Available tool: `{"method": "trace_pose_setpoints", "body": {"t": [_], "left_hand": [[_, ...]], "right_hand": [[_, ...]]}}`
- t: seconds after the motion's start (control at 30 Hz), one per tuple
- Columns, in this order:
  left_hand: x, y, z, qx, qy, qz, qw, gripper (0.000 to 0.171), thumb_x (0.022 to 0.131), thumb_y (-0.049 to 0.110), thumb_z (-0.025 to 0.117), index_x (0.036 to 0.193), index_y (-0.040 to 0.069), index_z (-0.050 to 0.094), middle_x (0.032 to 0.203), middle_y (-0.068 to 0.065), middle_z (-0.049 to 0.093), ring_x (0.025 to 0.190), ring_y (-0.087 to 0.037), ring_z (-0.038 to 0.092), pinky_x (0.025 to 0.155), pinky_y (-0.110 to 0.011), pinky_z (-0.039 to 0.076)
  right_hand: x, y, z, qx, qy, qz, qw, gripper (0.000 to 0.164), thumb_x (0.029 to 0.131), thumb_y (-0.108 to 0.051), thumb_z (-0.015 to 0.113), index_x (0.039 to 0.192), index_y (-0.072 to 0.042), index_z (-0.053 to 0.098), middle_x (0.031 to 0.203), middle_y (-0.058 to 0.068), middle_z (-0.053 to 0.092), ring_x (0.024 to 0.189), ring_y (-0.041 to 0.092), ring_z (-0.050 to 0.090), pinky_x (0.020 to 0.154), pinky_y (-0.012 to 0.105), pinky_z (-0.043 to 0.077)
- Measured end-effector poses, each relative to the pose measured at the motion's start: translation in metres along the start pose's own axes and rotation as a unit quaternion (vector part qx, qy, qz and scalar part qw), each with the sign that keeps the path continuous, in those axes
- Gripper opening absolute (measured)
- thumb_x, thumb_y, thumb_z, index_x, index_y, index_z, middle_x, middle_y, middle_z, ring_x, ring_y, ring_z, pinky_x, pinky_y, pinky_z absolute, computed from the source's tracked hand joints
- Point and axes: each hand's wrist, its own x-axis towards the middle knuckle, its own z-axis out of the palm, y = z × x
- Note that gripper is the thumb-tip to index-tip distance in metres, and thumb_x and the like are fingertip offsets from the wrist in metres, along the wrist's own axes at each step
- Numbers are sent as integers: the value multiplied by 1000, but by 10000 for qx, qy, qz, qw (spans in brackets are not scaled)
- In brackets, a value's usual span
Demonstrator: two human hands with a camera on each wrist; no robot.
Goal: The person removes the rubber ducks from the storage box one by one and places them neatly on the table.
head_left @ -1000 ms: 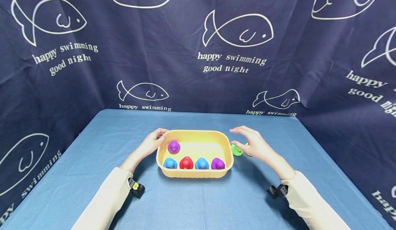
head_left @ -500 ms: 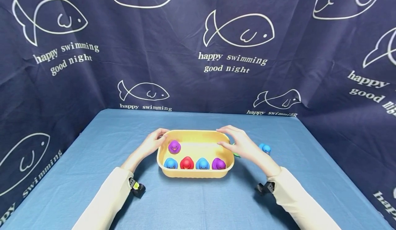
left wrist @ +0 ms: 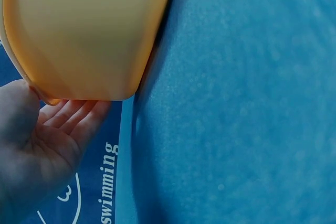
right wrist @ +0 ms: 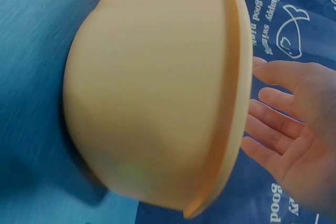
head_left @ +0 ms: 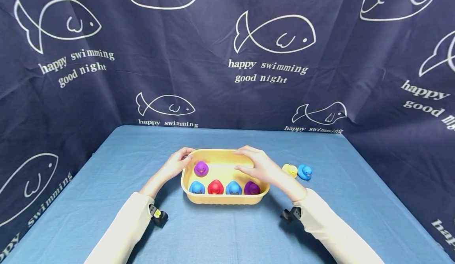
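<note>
A pale yellow plastic basin (head_left: 227, 199) stands on the table. Along its front wall inside sit a blue duck (head_left: 196, 188), a red duck (head_left: 215, 187), another blue duck (head_left: 233, 188) and a purple duck (head_left: 252, 188). A second purple duck (head_left: 201, 169) is at the back left inside. My left hand (head_left: 176, 162) holds the basin's back left corner, thumb at the rim and fingers along the outer wall. Over the basin's right end reaches my right hand (head_left: 257, 164), fingers spread and palm bare in the right wrist view. It covers the spot where a green duck stood.
Right of the right forearm, a yellow duck (head_left: 290, 170) and a blue duck (head_left: 305, 172) stand side by side on the blue cloth (head_left: 227, 236). A dark curtain (head_left: 213, 58) with white fish drawings hangs behind and at both sides of the table.
My right hand has moved left from beside the green duck to above the basin, uncovering the yellow and blue ducks at right. The green duck is now hidden. My left hand stays put.
</note>
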Motion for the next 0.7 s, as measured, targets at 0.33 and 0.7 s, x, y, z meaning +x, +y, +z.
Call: {"method": "trace_pose_setpoints", "body": {"t": [0.33, 0.7], "left_hand": [[0, 0, -1, -78, -57, -21, 10000, 29, 96, 14, 51, 120, -1, 57, 112, -19, 64, 100, -30, 62, 83, -36, 51], [-1, 1, 0, -21, -19, -10, 10000, 28, 96, 15, 51, 120, 0, 58, 112, -18, 64, 101, -29, 62, 88, -40, 49]], "right_hand": [[17, -10, 15, -49, -213, -56, 9997, 42, 82, -24, 73, 119, -8, 62, 114, 7, 64, 107, 21, 60, 94, 36, 48], [35, -20, 29, 269, -636, 170, 9975, 42, 85, -28, 69, 122, -8, 61, 116, 10, 63, 109, 23, 59, 95, 35, 48]]}}
